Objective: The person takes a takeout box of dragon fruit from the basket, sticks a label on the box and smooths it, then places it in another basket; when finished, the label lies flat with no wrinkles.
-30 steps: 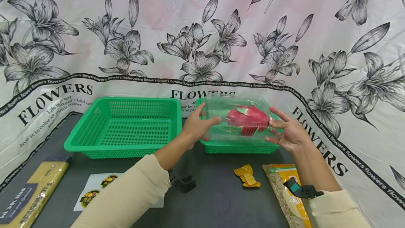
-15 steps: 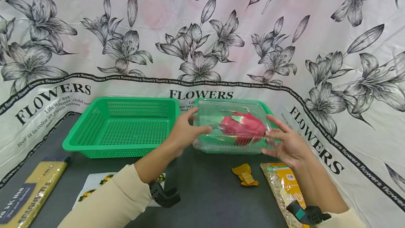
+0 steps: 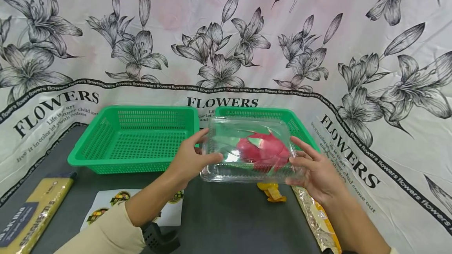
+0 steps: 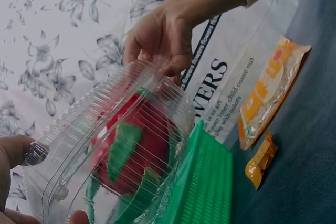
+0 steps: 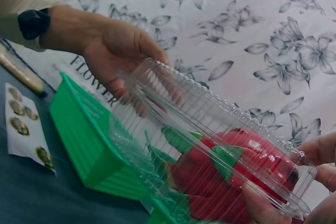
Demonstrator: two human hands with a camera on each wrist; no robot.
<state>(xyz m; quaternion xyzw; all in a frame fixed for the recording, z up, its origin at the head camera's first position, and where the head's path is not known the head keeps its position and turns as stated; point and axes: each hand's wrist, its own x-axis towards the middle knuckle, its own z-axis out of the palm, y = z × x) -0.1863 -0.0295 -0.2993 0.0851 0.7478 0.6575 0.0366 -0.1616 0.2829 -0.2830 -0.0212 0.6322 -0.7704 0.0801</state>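
The left wrist view shows the bag (image 4: 273,90) with its orange print at right, only a narrow strip at lower right in the head view; the head view shows the left basket's (image 3: 120,164) floor, the right wrist view mainly its outer wall. At centre right of the head view, a clear box (image 3: 220,134) is held up, overlapping the right basket (image 3: 300,124), with a dragon fruit (image 3: 263,148) inside. The left hand (image 3: 187,160) pinches the box's left end, thumb on the lid; the right hand (image 3: 321,171) pinches the other end between thumb and fingers — the fruit lies nearer these. The box is thin, glossy plastic with ribbed walls; the fruit is rounded, red, with green scales — the baskets are perforated green plastic.
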